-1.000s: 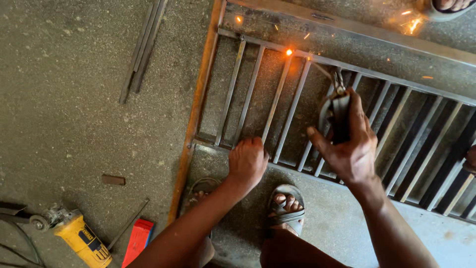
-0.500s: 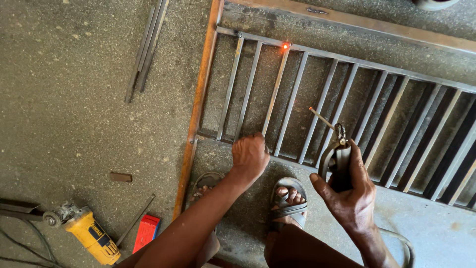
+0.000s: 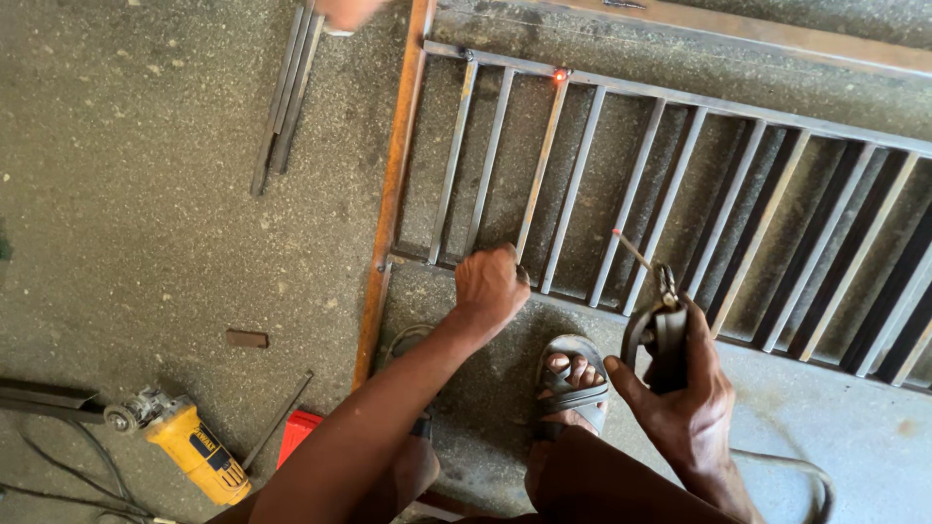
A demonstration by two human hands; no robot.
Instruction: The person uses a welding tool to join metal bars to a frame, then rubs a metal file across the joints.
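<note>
a: where are the hands?

b: apart. the left hand (image 3: 492, 286) grips a bar of the metal gate (image 3: 621, 184) lying on the floor. the right hand (image 3: 680, 388) is wrapped around the welding holder (image 3: 660, 325), just above the gate.

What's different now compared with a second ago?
The right hand drew the welding electrode holder back from the grille's top rail, toward the person; sparks gave way to one glowing weld spot. The left hand stayed pressing on the metal grille.

The right hand (image 3: 680, 388) has pulled the electrode holder (image 3: 662, 330) back from the top rail toward the sandalled foot (image 3: 573, 383), and the sparks have died to a glowing weld spot (image 3: 559, 75).
</note>
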